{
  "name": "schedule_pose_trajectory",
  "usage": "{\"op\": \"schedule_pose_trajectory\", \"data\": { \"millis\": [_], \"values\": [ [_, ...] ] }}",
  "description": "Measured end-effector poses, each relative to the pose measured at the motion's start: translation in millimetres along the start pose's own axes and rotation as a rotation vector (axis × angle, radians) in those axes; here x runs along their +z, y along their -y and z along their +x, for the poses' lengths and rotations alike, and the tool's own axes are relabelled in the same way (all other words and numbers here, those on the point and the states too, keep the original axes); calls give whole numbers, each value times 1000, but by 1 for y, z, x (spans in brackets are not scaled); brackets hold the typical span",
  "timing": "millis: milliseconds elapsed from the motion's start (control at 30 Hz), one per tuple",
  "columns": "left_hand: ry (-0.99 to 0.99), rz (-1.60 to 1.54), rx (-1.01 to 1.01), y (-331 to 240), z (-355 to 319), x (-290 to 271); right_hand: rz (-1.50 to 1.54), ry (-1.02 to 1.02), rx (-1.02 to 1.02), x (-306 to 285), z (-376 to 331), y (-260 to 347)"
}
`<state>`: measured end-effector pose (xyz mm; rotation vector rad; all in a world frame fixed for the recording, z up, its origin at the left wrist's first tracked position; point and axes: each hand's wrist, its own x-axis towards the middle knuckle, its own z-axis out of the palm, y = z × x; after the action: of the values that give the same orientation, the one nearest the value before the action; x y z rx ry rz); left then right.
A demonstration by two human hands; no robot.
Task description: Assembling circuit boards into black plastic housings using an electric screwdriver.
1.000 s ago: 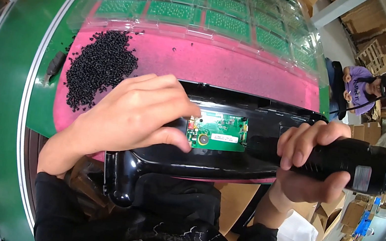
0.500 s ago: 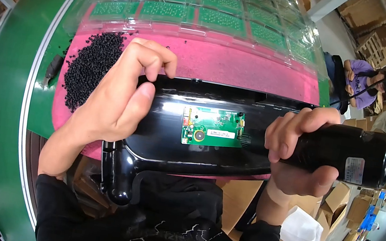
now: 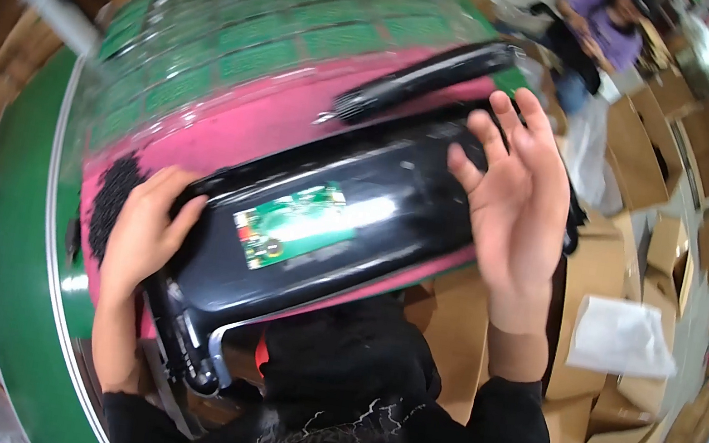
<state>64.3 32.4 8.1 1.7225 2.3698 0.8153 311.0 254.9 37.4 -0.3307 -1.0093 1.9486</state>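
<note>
This looks like an electronics assembly workshop: clear plastic trays of green circuit boards [image 3: 308, 40] on a pink-matted worktop [image 3: 249, 128], stacked brown cardboard boxes [image 3: 647, 164] all around, and another seated worker in purple [image 3: 607, 35] nearby.

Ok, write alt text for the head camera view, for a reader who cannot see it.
A long glossy black plastic housing with a small green circuit board set in it lies on a pink mat. The left hand grips its near-left end; the right hand rests open on its right end. Small black pellets lie heaped beside the left hand.
</note>
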Motion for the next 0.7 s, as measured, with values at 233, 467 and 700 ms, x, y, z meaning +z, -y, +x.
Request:
{"op": "schedule_pose_trajectory", "data": {
  "millis": [233, 467, 700],
  "values": [
    [-7, 275, -10, -16, -2, -7, -755, -543, -925, -173, -52, 1],
    [-336, 348, 163, -33, -59, -43, -1794, -865, 113, -437, -209, -125],
    [-1057, 746, 24, -48, -130, -49, -1088, -1752, 1313, -511, -334, -173]
  ]
}}
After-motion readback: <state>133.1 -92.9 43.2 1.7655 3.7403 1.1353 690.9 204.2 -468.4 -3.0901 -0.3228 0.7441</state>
